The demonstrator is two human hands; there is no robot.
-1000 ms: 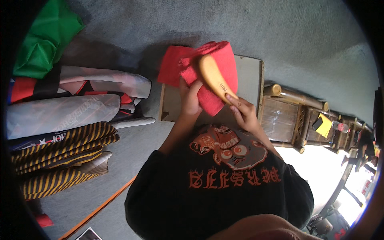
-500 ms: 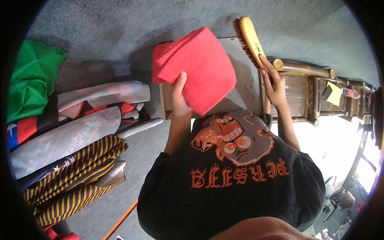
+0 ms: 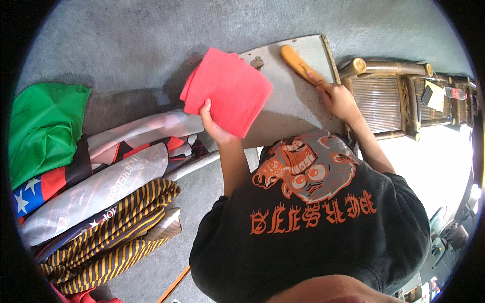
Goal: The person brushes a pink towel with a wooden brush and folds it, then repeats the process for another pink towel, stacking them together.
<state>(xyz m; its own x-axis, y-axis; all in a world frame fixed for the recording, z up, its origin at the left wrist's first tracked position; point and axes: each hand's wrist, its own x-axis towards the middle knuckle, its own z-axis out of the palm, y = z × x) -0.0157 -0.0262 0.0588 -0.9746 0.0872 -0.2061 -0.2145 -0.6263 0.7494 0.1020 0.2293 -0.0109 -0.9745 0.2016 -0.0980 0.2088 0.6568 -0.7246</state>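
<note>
My left hand (image 3: 220,129) is closed round the near edge of a folded pinkish-red cloth (image 3: 232,91), thumb lying on top. The cloth is held up over the left part of a flat grey board (image 3: 298,103) with some worn, stained patches. On the right, my right hand (image 3: 337,98) grips the near end of a brush with a wooden back (image 3: 295,60), which points up and to the left over the board. Its bristles are hidden beneath the back; whether they touch the board I cannot tell.
At the left lie a green cloth (image 3: 48,134), a pale fabric roll (image 3: 96,199) and black-and-yellow striped fabric (image 3: 111,237). To the right stands bamboo furniture (image 3: 380,101), with a yellow sheet (image 3: 435,98), a small black object (image 3: 427,94) and a bottle (image 3: 455,93) further along.
The brush has swung down from upright, its bristles turning out of sight, and now lies over the board. The cloth has shifted left. More of the board shows as the view has turned.
</note>
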